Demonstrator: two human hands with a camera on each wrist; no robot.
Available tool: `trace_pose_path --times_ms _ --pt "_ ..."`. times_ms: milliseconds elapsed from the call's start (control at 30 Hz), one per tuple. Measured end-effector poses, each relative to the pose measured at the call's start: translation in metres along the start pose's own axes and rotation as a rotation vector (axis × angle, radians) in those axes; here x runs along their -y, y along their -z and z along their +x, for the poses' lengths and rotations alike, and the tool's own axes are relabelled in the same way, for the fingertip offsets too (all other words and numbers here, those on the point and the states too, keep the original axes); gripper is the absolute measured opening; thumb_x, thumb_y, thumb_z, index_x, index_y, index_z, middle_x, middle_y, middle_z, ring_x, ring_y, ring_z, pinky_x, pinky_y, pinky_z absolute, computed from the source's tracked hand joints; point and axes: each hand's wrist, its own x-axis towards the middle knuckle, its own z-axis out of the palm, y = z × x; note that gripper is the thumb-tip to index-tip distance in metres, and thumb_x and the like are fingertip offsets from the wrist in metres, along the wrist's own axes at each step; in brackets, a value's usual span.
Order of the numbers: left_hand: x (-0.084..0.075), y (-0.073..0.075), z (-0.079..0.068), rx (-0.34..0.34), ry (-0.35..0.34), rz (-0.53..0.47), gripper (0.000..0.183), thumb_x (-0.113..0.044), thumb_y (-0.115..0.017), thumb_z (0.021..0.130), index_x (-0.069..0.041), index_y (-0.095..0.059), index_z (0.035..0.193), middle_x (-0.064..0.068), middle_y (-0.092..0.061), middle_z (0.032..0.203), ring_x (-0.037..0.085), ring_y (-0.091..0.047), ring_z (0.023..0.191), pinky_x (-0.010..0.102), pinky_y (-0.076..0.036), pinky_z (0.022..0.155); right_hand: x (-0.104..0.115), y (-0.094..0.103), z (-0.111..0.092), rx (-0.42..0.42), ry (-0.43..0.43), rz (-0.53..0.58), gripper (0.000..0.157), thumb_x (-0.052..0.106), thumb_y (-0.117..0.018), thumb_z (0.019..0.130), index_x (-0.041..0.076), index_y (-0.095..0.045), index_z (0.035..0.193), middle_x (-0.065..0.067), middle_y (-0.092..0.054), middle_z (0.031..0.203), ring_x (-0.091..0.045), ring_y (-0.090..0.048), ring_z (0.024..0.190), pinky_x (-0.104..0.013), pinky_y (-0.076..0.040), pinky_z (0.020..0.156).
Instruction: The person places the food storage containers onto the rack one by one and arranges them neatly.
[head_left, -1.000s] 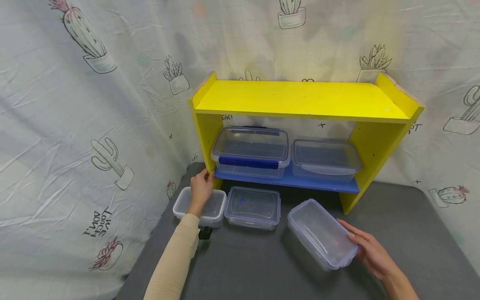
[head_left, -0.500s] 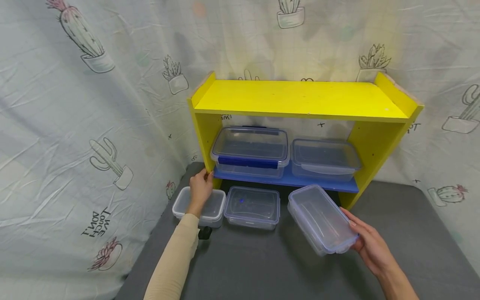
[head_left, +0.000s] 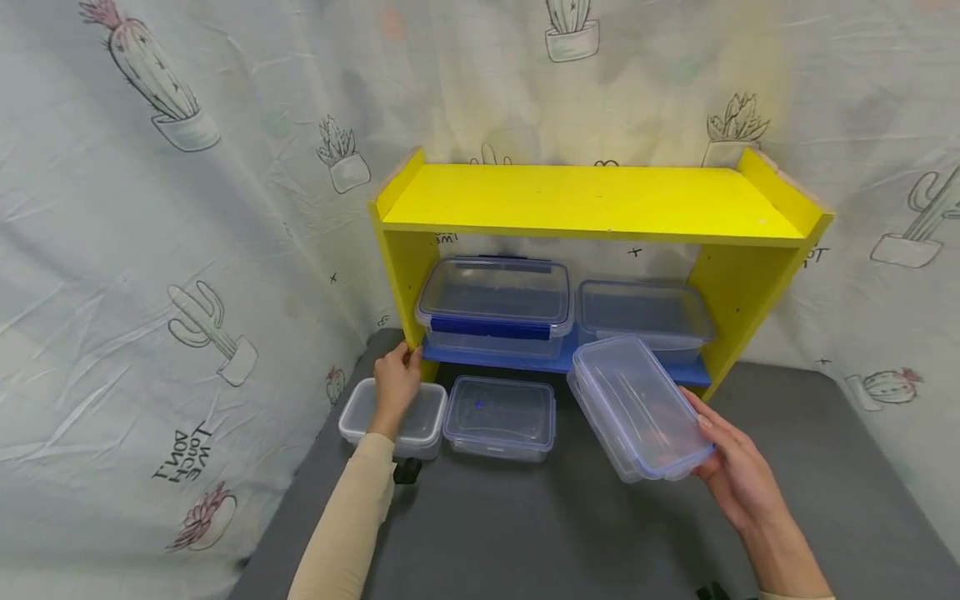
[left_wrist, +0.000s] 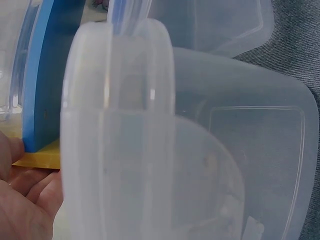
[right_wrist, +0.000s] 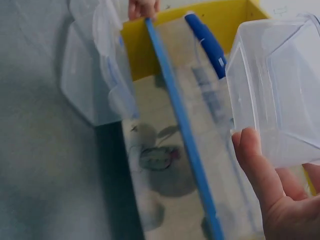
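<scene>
My right hand [head_left: 738,471] holds a clear plastic food container [head_left: 637,404] with a pale blue-rimmed lid by its right side. The container is in the air, tilted, in front of the blue lower shelf board [head_left: 536,362]. In the right wrist view, fingers [right_wrist: 255,165] lie along the container's translucent wall [right_wrist: 280,95]. On the left, my left hand [head_left: 397,383] pinches the lower front edge of the yellow shelf unit's [head_left: 592,200] side panel. On the blue board stand a large container with dark blue clips [head_left: 495,292] and a smaller clear container [head_left: 637,308], partly covered by the held one.
Two lidded containers rest on the dark grey table [head_left: 480,533] before the shelf: a white-rimmed one [head_left: 356,408] under the left forearm and a blue-rimmed one [head_left: 498,417] beside it. Patterned cloth [head_left: 247,208] hangs behind and to the left.
My right hand has lifted the container up toward the blue board, and its far end now overlaps the smaller container on the board. The left hand keeps its hold on the side panel.
</scene>
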Motion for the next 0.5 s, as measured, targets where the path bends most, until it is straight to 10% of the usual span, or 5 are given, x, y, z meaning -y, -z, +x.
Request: trace_pose_path --times_ms 500 --pt "0.004 -0.001 -0.001 0.012 -0.013 0.001 0.019 -0.019 -0.064 0.093 -0.003 -0.067 0.083 0.012 -0.067 0.067 0.024 -0.054 0.055 0.031 -0.039 0.052 0.017 -0.021 0.004 -0.013 0.106 0.154 0.047 0.010 -0.018 0.107 0.011 -0.043 0.146 -0.005 -0.063 0.127 -0.021 -0.069 0.100 -0.032 -0.056 0.081"
